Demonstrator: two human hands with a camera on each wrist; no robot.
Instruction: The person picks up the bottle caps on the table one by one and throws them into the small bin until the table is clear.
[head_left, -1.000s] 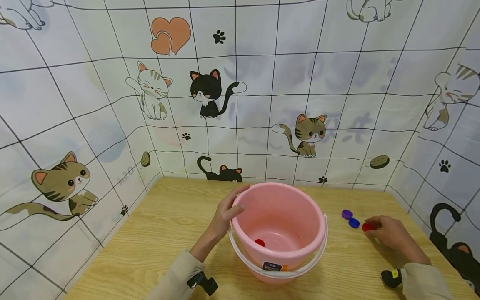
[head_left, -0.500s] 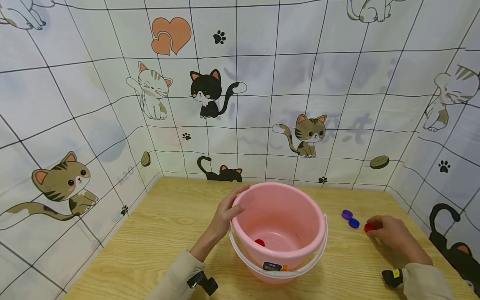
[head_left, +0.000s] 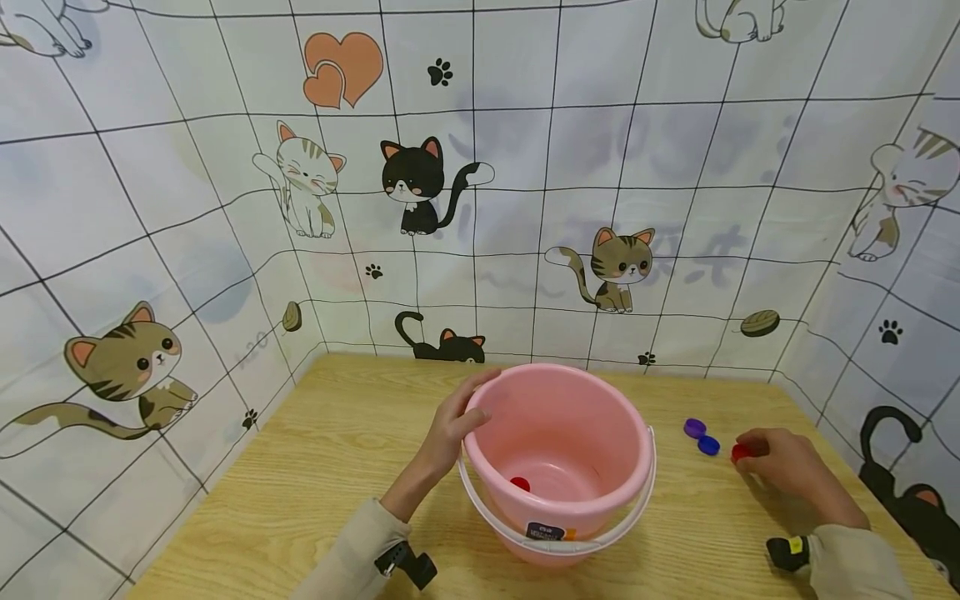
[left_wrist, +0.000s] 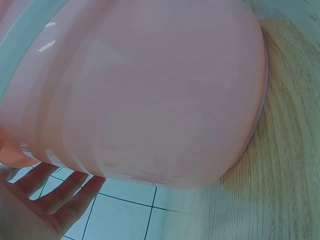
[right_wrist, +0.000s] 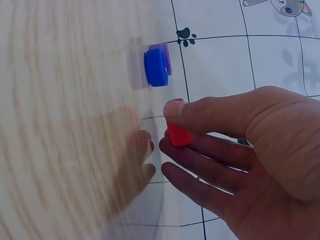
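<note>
My left hand (head_left: 447, 429) grips the rim of a pink bucket (head_left: 558, 417) on its left side. The thumb lies over the rim, and in the left wrist view the fingers lie against the outer wall. On the bucket's floor a red bottle cap (head_left: 521, 483) is partly hidden by the near rim. To the right of the bucket, my right hand (head_left: 795, 467) pinches another red bottle cap (right_wrist: 179, 129) between thumb and fingers, close over the table. A blue bottle cap (head_left: 708, 446) and a purple bottle cap (head_left: 695, 427) lie just left of that hand.
The bucket's white handle (head_left: 555, 547) hangs down at the front. A wood-grain table (head_left: 337, 467) carries everything. White sheeting (head_left: 510, 208) with a grid and cat drawings rises behind and at both sides. Each wrist wears a small black camera.
My right hand has shifted slightly to the right with the red bottle cap. The left hand and the bucket stay where they were.
</note>
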